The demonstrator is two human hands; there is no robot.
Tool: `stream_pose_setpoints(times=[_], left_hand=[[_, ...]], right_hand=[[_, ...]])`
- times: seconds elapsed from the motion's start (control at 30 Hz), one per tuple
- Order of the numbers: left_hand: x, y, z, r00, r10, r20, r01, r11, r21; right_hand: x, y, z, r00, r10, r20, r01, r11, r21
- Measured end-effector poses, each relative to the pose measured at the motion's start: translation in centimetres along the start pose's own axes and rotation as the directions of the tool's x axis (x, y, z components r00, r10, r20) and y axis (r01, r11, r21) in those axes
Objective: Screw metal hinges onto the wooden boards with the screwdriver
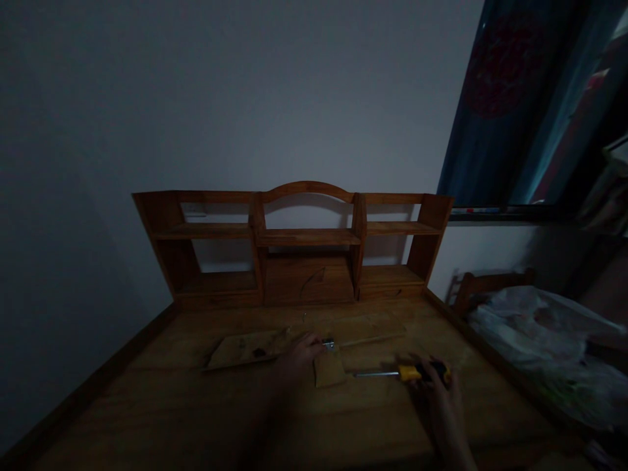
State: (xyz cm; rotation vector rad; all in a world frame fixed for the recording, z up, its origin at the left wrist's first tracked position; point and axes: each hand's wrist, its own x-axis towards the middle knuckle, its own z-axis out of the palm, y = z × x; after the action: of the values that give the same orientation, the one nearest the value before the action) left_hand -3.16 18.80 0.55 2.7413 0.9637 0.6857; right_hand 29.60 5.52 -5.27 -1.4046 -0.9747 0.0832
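My left hand is closed, its fingertips pinching a small shiny metal piece whose exact kind is too dark and small to tell. That piece is at the upper edge of a small square of cardboard. To the right, my right hand is closed around the yellow and black handle of a screwdriver. Its metal shaft points left, toward the cardboard square, with the tip apart from the metal piece. A long, torn cardboard strip lies left of my left hand.
A flat cardboard piece lies behind my hands. Near it is a tiny metal bit. A wooden shelf unit stands along the back of the wooden tabletop. Right of the table are a chair and plastic bags. The room is dim.
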Motion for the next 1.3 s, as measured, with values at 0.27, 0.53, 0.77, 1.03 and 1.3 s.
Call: stream_pose_setpoints(times=[0.27, 0.53, 0.77, 1.03, 1.3], left_hand=[[1.1, 0.3, -1.7, 0.995, 0.008, 0.099, -0.006, 1.000, -0.019], [2.1, 0.4, -1.8, 0.989, -0.007, 0.148, -0.007, 0.996, 0.091], [2.5, 0.2, -1.6, 0.987, -0.025, 0.159, -0.005, 0.983, 0.185], [2.9, -0.1, -0.6, 0.987, -0.024, 0.156, -0.029, 0.944, 0.328], [3.2, -0.4, 0.7, 0.993, 0.052, 0.104, -0.090, 0.908, 0.410]], right_hand=[[0.1, -3.0, -0.1, 0.976, 0.216, 0.013, -0.213, 0.952, 0.218], [0.3, -4.1, -0.2, 0.973, 0.230, -0.015, -0.223, 0.953, 0.205], [0.1, -3.7, 0.4, 0.939, 0.343, 0.011, -0.331, 0.896, 0.295], [0.2, -3.2, 0.3, 0.958, 0.288, 0.010, -0.278, 0.916, 0.288], [0.1, -3.8, -0.1, 0.959, 0.282, 0.033, -0.280, 0.917, 0.285]])
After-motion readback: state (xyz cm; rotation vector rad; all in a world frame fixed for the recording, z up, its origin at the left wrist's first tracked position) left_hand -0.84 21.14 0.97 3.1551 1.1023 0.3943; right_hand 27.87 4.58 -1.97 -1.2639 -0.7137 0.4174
